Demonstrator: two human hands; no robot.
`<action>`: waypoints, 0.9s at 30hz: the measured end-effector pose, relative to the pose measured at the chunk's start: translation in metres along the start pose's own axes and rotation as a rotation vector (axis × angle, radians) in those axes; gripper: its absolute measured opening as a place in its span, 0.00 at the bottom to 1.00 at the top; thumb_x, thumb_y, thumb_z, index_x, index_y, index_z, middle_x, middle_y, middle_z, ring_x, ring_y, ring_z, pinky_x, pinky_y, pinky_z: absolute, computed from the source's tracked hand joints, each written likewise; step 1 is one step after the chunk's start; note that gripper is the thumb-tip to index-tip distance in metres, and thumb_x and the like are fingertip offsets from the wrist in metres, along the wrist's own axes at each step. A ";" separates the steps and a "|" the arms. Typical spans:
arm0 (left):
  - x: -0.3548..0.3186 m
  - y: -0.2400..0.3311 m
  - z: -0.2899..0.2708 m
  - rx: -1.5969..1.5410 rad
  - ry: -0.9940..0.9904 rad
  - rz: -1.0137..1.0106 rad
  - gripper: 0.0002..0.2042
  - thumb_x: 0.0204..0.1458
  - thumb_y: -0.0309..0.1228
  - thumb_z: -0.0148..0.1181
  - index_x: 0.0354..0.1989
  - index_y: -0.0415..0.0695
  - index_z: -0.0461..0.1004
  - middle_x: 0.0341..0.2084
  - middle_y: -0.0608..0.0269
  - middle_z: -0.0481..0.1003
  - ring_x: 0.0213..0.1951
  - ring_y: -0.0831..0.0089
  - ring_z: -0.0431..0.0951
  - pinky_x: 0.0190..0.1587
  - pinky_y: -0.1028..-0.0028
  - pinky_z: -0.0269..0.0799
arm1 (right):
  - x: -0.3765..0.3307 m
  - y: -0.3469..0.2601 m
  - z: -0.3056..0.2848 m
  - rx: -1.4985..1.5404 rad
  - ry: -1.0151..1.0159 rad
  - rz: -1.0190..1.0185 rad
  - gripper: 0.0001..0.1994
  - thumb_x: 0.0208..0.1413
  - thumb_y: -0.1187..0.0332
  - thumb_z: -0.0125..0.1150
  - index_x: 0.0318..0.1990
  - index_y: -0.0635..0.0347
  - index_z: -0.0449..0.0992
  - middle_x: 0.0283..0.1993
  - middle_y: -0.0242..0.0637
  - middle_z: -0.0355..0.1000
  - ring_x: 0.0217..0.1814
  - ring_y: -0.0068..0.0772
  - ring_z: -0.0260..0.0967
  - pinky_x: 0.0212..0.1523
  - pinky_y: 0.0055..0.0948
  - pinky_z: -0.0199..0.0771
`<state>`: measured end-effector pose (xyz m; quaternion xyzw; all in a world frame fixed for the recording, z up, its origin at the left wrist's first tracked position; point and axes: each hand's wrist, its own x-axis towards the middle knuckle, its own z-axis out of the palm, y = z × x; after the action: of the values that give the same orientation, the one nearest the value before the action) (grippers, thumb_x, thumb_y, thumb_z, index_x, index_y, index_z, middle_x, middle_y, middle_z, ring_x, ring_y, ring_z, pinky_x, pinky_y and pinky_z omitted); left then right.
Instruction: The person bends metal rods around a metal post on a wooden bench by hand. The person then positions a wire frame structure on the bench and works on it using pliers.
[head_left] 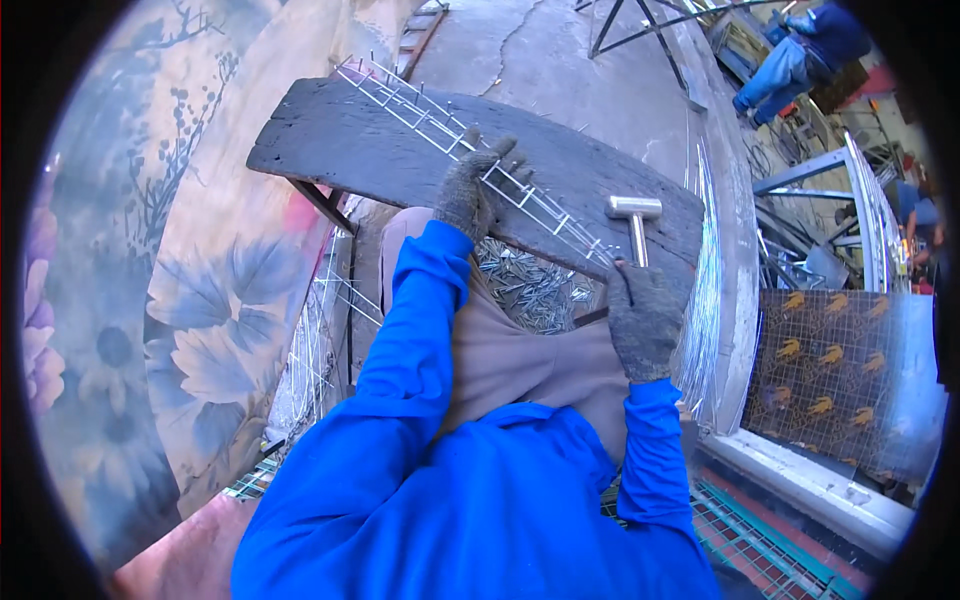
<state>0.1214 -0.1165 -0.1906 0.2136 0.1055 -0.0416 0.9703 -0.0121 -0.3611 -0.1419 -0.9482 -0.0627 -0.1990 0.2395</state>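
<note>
- At the far left hangs a floral-printed sheet [190,330] in blues and pinks, just beside the work area; it plays no part in the work.
- Below the plank's left end, welded wire mesh panels [310,350] lean on edge near the person's left leg.
- A dark, weathered wooden plank [330,140] serves as the tabletop, running across the view from upper left to right on a metal frame.
- A long ladder-shaped wire strip [420,105] lies along the plank, from its upper-left corner down toward the right.
- The left hand [475,185], in a grey knit glove, lies flat on the middle of the strip with its fingers [505,150] spread and pressed down, closed round nothing; by my judgement it pins the wire so it cannot shift or bounce.
- Under the plank's near edge, between the forearms, sits a heap of short metal pieces [525,285], close by.
- The right hand [643,315], gloved likewise, has its fingers wrapped tight round the handle of a hammer [634,215], whose pale head sits just above the strip's right end, seemingly poised to strike.
- At the upper right, another person in blue [800,55] bends over, well apart.
</note>
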 end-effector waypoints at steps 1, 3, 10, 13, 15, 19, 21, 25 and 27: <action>-0.001 0.000 0.001 -0.011 -0.061 -0.015 0.38 0.53 0.21 0.51 0.71 0.57 0.43 0.58 0.39 0.64 0.53 0.46 0.72 0.58 0.47 0.71 | 0.004 0.000 -0.005 -0.011 -0.002 -0.012 0.09 0.49 0.69 0.67 0.40 0.54 0.81 0.37 0.40 0.77 0.40 0.46 0.75 0.46 0.44 0.71; -0.004 0.002 0.001 0.067 -0.162 -0.047 0.45 0.51 0.23 0.53 0.74 0.56 0.33 0.59 0.38 0.64 0.50 0.46 0.74 0.54 0.47 0.73 | 0.013 0.001 -0.016 -0.298 0.089 -0.122 0.10 0.47 0.71 0.68 0.39 0.55 0.81 0.35 0.40 0.77 0.39 0.43 0.75 0.44 0.43 0.71; -0.004 0.002 -0.002 0.042 -0.270 -0.122 0.38 0.49 0.24 0.53 0.71 0.48 0.47 0.60 0.39 0.65 0.52 0.43 0.73 0.58 0.46 0.69 | 0.034 0.005 -0.041 -0.397 0.181 -0.159 0.10 0.44 0.68 0.70 0.37 0.48 0.80 0.39 0.34 0.75 0.41 0.39 0.71 0.40 0.42 0.67; -0.004 -0.002 -0.003 0.162 -0.227 -0.122 0.31 0.54 0.26 0.51 0.68 0.47 0.55 0.60 0.42 0.67 0.56 0.44 0.73 0.60 0.53 0.71 | 0.040 0.005 -0.050 -0.402 0.055 -0.047 0.09 0.44 0.69 0.70 0.35 0.50 0.81 0.41 0.36 0.74 0.41 0.40 0.71 0.41 0.42 0.68; -0.005 -0.003 -0.004 0.153 -0.217 -0.146 0.30 0.54 0.26 0.52 0.67 0.46 0.56 0.60 0.42 0.67 0.55 0.46 0.74 0.59 0.54 0.72 | 0.043 0.004 -0.053 -0.333 0.084 -0.064 0.08 0.44 0.69 0.69 0.35 0.52 0.80 0.42 0.37 0.73 0.42 0.42 0.71 0.41 0.42 0.69; -0.005 -0.004 -0.006 0.219 -0.049 -0.152 0.28 0.53 0.23 0.53 0.65 0.42 0.58 0.52 0.45 0.72 0.49 0.55 0.78 0.55 0.57 0.76 | 0.042 0.007 -0.058 -0.231 0.092 -0.129 0.11 0.45 0.69 0.69 0.38 0.55 0.79 0.42 0.42 0.72 0.43 0.46 0.71 0.43 0.43 0.71; -0.004 -0.006 -0.007 0.279 -0.040 -0.144 0.29 0.52 0.22 0.54 0.65 0.43 0.58 0.47 0.49 0.73 0.46 0.57 0.79 0.54 0.59 0.77 | 0.041 0.011 -0.062 -0.229 0.067 -0.111 0.12 0.46 0.68 0.69 0.40 0.56 0.79 0.43 0.42 0.72 0.43 0.47 0.71 0.43 0.44 0.71; -0.002 -0.011 -0.007 0.383 -0.090 -0.075 0.32 0.51 0.21 0.54 0.67 0.43 0.54 0.36 0.54 0.73 0.40 0.61 0.80 0.51 0.62 0.78 | 0.044 0.018 -0.072 -0.227 0.001 -0.090 0.15 0.47 0.68 0.69 0.44 0.56 0.79 0.40 0.43 0.72 0.42 0.48 0.70 0.43 0.44 0.70; -0.003 -0.013 -0.006 0.408 -0.139 -0.061 0.33 0.51 0.22 0.55 0.68 0.42 0.53 0.37 0.50 0.75 0.40 0.61 0.80 0.49 0.65 0.78 | 0.047 0.017 -0.078 -0.228 0.040 -0.083 0.13 0.47 0.68 0.69 0.42 0.56 0.79 0.39 0.43 0.72 0.42 0.48 0.70 0.43 0.43 0.70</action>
<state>0.1158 -0.1253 -0.2003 0.3988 0.0343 -0.1058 0.9103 0.0071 -0.4121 -0.0669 -0.9617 -0.0740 -0.2336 0.1228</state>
